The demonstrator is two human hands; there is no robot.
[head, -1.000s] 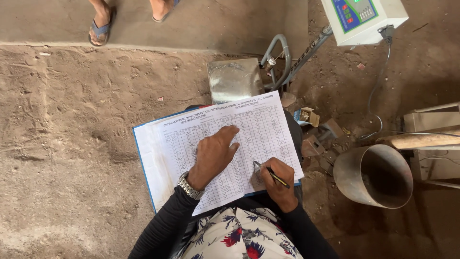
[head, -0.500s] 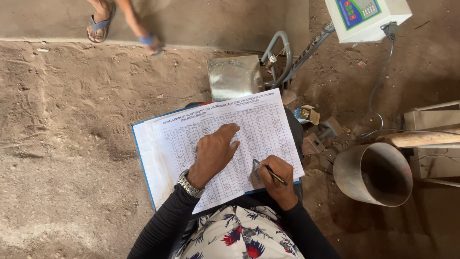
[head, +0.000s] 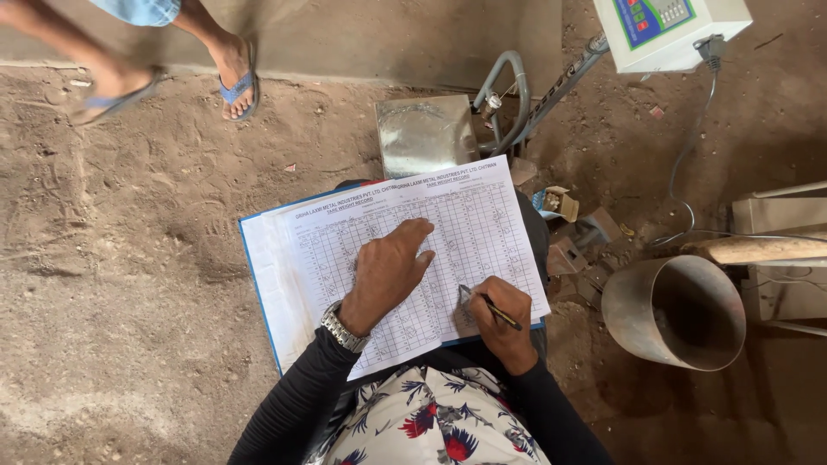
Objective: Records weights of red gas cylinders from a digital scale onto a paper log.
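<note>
1. Since the earlier frames, another person's feet in blue sandals have stepped from the concrete strip at the top down onto the sandy dirt floor, further into view; the writer's own hands and the sheet have barely shifted.
2. That brown dirt floor fills most of the view, loose and marked with footprints.
3. At the top right stands a white box-shaped scale display with a blue keypad panel, with a grey cable running down from it.
4. A rusty, round metal pot lies at the right, its open mouth tilted toward the camera, well apart from the paper.
5. A white printed table sheet on a blue-edged clipboard rests on the person's lap, just below a dull square metal platform.
6. The left hand, wearing a silver wristwatch, lies flat on the sheet, fingers spread narrow and holding nothing.
7. The right hand sits at the sheet's lower right corner, fingers closed around a slim black pen whose tip touches the paper.
</note>
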